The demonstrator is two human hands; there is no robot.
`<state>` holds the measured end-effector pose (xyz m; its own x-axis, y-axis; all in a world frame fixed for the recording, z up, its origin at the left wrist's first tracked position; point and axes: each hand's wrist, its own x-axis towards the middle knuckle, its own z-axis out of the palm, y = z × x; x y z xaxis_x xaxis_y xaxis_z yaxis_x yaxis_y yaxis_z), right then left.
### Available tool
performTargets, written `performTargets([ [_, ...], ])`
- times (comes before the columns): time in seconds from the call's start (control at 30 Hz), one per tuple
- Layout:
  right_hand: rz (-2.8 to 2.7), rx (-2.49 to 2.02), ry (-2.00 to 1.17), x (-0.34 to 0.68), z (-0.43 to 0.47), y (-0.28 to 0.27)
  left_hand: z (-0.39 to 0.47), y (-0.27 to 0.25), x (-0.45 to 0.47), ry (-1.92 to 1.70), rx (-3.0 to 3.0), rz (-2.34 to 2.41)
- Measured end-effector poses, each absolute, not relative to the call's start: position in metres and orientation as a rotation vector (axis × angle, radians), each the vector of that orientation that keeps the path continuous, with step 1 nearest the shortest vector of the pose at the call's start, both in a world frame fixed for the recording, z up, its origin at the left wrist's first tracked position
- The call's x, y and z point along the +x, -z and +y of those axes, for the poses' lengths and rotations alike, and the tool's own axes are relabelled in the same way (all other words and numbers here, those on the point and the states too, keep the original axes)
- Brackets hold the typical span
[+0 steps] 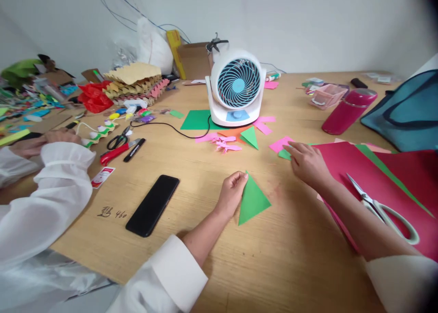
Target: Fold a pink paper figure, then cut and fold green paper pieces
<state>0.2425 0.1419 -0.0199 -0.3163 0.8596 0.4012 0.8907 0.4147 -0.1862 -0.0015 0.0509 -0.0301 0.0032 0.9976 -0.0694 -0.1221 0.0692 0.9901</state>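
My left hand [233, 192] pinches a green paper triangle [255, 201] by its upper corner, just above the wooden table [205, 263]. Stretched forward, my right hand [308, 163] has its fingers extended over a small green paper piece [284, 154] and a pink paper piece [278, 144]; whether the fingertips press on them I cannot tell. Beneath that forearm lies a large red sheet [331, 155] with white-handled scissors [383, 212] on it. Another green triangle [250, 137] rests on orange paper near folded pink paper pieces [226, 144].
A white fan [236, 89] stands at the back, its black cord running left. A black phone [153, 206] lies left of my left hand. Another person's white sleeve [65, 176] reaches in from the left near a red-handled knife [114, 154]. A pink bottle [349, 111] stands right.
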Motion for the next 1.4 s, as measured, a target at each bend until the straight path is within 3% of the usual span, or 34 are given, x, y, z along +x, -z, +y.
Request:
performTargets([
  [0.13, -2.132, -1.473, -0.173, 0.228, 0.094, 0.017, 0.051, 0.031, -0.001, -1.245, 1.060, 1.180],
  [0.27, -1.840, -1.281, -1.039, 0.200, 0.043, 0.007, 0.051, 0.032, 0.000, -1.309, 1.066, 1.199],
  [0.4, -1.703, -1.190, -1.334, 0.181, 0.017, 0.003, 0.050, 0.036, 0.003, -1.393, 1.013, 1.180],
  [0.67, -1.573, -1.329, -1.318, 0.171, 0.007, 0.025, 0.039, 0.030, 0.017, -1.382, 0.801, 0.989],
  [0.93, -1.512, -1.410, -1.125, 0.196, 0.000, 0.009, 0.033, 0.028, 0.020, -1.111, 0.926, 0.820],
  [1.23, -1.328, -1.225, -1.410, 0.194, -0.007, 0.022, 0.027, 0.027, 0.024, -1.037, 1.009, 0.878],
  [1.4, -1.371, -1.396, -1.320, 0.192, -0.011, 0.023, 0.026, 0.029, 0.025, -0.978, 1.031, 0.855],
])
